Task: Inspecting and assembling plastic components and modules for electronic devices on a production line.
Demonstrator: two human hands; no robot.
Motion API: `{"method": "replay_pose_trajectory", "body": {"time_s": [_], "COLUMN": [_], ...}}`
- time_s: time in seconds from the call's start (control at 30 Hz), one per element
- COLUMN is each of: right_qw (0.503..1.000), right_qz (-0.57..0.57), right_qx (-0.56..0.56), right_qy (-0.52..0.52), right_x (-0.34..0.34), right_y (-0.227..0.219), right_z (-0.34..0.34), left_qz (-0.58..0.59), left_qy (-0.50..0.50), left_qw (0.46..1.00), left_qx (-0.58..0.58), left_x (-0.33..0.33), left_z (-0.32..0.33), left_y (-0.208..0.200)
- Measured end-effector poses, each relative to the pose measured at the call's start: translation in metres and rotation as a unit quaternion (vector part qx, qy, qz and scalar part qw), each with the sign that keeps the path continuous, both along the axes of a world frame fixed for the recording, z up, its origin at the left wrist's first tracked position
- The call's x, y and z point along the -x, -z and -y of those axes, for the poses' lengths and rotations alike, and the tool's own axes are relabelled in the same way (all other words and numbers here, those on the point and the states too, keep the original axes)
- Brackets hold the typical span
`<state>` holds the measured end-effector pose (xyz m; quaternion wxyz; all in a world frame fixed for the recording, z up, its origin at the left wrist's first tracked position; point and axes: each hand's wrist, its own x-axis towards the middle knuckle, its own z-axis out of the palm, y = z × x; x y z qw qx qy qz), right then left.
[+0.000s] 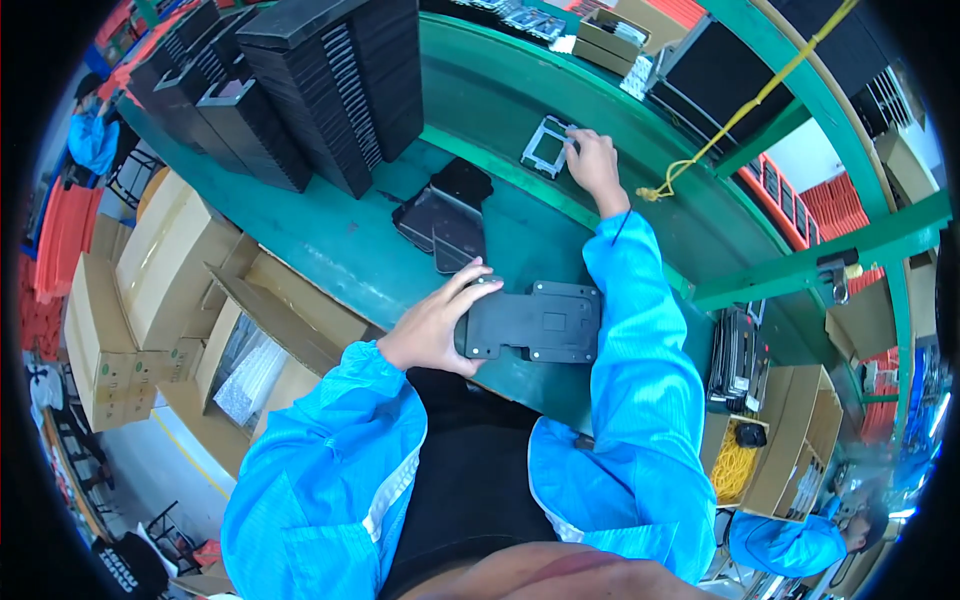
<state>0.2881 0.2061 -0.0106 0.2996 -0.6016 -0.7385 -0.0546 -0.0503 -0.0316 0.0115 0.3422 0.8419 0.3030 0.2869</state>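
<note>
My left hand (437, 322) clasps the left end of a flat black plastic housing (550, 320), thumb on its near edge and fingers on its far edge. The housing rests over the front part of the green bench, with screw-like dots at its corners. Stretched out beyond it, my right hand (597, 170) pinches the right edge of a thin silver rectangular frame (545, 147) with an open middle, on the raised green ledge. Between the housing and a tall stack of black trays lie some dark, glossy, irregular pieces (445, 215).
Tall stacks of black trays (335, 90) stand at the bench's far left. Open cardboard boxes (270, 310) crowd its left side. A yellow cord (740, 115) hangs near a green post at right. Lower right are a box of yellow straps (735, 470) and a co-worker in blue (790, 545).
</note>
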Motion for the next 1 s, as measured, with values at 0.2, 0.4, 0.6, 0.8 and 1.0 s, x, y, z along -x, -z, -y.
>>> {"method": "replay_pose_trajectory", "body": {"time_s": [0.2, 0.4, 0.6, 0.8, 1.0], "right_qw": [0.972, 0.944, 0.960, 0.976, 0.975], "right_qz": [0.176, 0.078, -0.139, -0.059, -0.034], "right_qx": [0.140, 0.264, 0.219, 0.166, 0.124], "right_qy": [0.067, 0.182, 0.111, 0.128, 0.179], "right_x": [0.011, -0.108, -0.061, 0.040, 0.105], "right_y": [0.005, 0.008, -0.087, -0.088, -0.053], "right_z": [-0.048, -0.023, 0.152, 0.282, 0.317], "left_qz": [-0.025, 0.066, 0.051, 0.106, 0.048], "left_qy": [-0.015, -0.135, -0.250, -0.077, -0.078], "left_qw": [1.000, 0.989, 0.964, 0.990, 0.996], "left_qx": [-0.009, -0.010, -0.078, -0.055, 0.005], "left_x": [0.000, -0.003, 0.004, -0.007, -0.010], "left_z": [0.001, -0.020, -0.027, 0.006, 0.021], "left_y": [0.004, 0.015, 0.017, -0.015, -0.015]}}
